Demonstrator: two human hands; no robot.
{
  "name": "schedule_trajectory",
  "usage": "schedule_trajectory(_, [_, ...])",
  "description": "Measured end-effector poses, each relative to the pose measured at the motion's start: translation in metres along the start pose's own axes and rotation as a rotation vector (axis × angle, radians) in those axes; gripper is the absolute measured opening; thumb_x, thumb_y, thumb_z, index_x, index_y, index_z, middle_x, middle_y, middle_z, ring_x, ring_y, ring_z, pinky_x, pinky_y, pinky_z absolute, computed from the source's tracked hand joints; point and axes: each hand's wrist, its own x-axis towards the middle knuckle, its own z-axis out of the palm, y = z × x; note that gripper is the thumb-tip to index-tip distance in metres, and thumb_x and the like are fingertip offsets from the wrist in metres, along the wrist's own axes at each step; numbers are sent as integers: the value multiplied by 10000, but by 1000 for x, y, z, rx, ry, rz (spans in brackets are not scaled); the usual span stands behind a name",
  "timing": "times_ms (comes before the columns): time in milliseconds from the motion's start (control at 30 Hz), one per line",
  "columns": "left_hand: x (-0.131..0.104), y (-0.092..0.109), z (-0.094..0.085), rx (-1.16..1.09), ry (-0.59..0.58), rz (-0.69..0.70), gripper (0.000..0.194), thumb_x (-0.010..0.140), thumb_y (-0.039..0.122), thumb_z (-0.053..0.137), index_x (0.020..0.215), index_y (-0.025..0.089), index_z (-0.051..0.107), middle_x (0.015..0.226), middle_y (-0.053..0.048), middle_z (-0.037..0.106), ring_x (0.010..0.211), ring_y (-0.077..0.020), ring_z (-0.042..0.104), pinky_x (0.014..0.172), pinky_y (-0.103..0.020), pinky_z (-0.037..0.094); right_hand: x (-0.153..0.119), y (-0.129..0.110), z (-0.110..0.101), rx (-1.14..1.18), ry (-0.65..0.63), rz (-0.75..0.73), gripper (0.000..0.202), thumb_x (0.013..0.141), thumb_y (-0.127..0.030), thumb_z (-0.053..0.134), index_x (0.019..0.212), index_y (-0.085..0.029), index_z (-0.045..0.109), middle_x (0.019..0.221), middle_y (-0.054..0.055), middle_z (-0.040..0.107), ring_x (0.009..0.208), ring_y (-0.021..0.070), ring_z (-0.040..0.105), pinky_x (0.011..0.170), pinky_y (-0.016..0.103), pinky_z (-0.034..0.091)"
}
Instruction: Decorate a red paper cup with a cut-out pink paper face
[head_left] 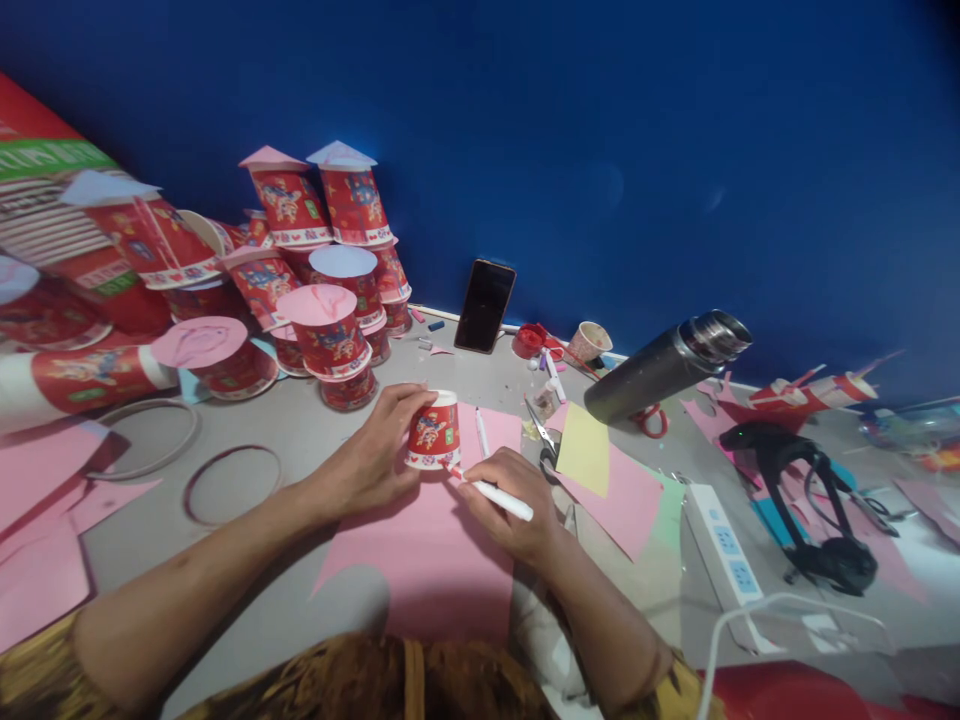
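My left hand (386,445) is wrapped round the side of a red printed paper cup (435,430), which stands upside down over pink paper (442,560). Between the fingers of my right hand (514,505) is a white marker pen (504,498) with a red tip. That tip meets the cup's lower rim, where small red and purple marks run along the white band. A second slim white pen (481,432) lies on the pink sheet just right of the cup.
Stacked red cups (330,340) with paper tops fill the left. A phone (486,305) leans against the blue wall. Scissors (544,435), a dark steel flask (660,370), a yellow sheet (585,450), a power strip (724,560) and a black head strap (806,510) lie to the right.
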Motion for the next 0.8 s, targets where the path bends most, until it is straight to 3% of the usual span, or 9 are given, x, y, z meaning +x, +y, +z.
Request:
schedule_trajectory(433, [0,-1,0,-5,11,3,885,730,99,670,1532,235,320,1459,-171,419,1436,-397,446,1184,-627,433,1,0,-1,14,11,-2,106,1023,-257,610,946,-223,673,769,34,734,670,174,641,658,315,516])
schedule_trajectory(667, [2,0,-1,-15,21,-25,888,705,83,655,1514,249,330,1453,-158,440,1410,-390,465,1168,-629,448,6,-2,-12,14,186,107,44,980,-226,638,973,-219,681,793,32,729,686,173,666,648,305,527])
schedule_trajectory(800, [2,1,-3,-14,1,-23,878,728,104,659,1519,256,311,1450,-155,427,1396,-387,467,1151,-613,467,7,-2,-11,-6,178,83,47,974,-213,644,936,-222,670,772,33,718,679,176,663,634,306,524])
